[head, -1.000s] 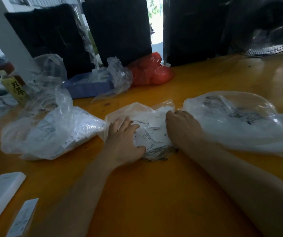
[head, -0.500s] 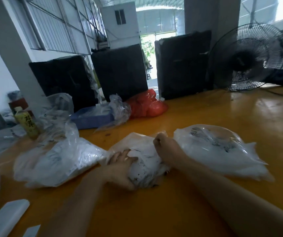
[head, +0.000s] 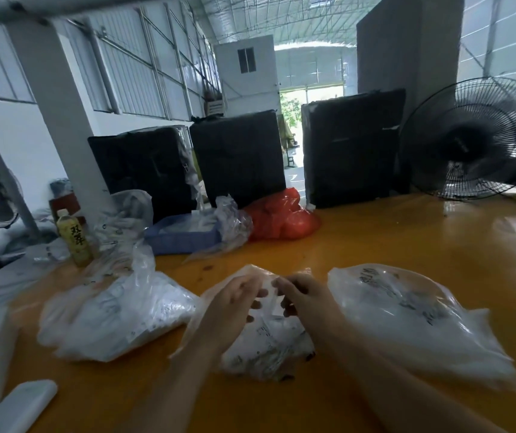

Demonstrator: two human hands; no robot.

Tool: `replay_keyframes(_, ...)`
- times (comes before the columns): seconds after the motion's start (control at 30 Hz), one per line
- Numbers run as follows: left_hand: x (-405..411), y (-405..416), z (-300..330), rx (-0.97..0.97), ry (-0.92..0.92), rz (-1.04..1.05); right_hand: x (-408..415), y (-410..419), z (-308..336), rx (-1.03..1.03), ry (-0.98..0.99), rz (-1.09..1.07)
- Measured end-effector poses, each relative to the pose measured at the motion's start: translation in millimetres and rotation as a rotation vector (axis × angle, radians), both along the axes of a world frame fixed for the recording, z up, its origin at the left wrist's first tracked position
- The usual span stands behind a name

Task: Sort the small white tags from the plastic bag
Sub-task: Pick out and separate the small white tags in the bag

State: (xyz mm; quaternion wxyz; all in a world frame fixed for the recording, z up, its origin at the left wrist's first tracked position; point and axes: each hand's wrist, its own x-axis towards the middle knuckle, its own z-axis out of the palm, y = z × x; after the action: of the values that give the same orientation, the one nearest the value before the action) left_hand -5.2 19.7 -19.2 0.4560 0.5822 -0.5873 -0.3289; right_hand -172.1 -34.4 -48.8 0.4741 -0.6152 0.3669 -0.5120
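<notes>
A thin, see-through plastic bag [head: 259, 345] lies on the shiny orange desk [head: 406, 245], close to its near edge and about in the middle. The bag is soft and crinkly, and it bulges with small white paper tags [head: 266, 354] that have tiny black print on them. The picture is blurry, so the print cannot be read.

Both hands are at the top of this bag, side by side and nearly touching. The left hand [head: 234, 301] has curled fingers that pinch the loose plastic. The right hand [head: 300, 295] also has bent fingers holding the plastic at the bag's mouth. Both arms reach in from the near edge.

A bigger puffy clear bag of white tags [head: 113, 314] sits just to the left. Another wide clear bag with dark marks [head: 412, 314] sits just to the right.

Near the far edge are a lumpy red plastic bag [head: 281, 217], a blue plastic tray [head: 184, 237] and three tall black wrapped blocks [head: 238, 154]. A yellow drink bottle [head: 74, 240] stands at the left edge. A round black wire fan [head: 475, 142] stands at the far right corner.
</notes>
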Motion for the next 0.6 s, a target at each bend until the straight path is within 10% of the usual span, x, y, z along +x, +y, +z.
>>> replay_keyframes(0.17, 4.2, -10.0, -12.1, 0.151, 0.348, -0.005, -0.5, -0.4, -4.2, 0.009, -0.077, 0.002)
replay_keyframes(0.6, 13.1, 5.9, -34.6, 0.075, 0.263, -0.013, 2.0, 25.8, 2.4, -0.176, 0.407, -0.049)
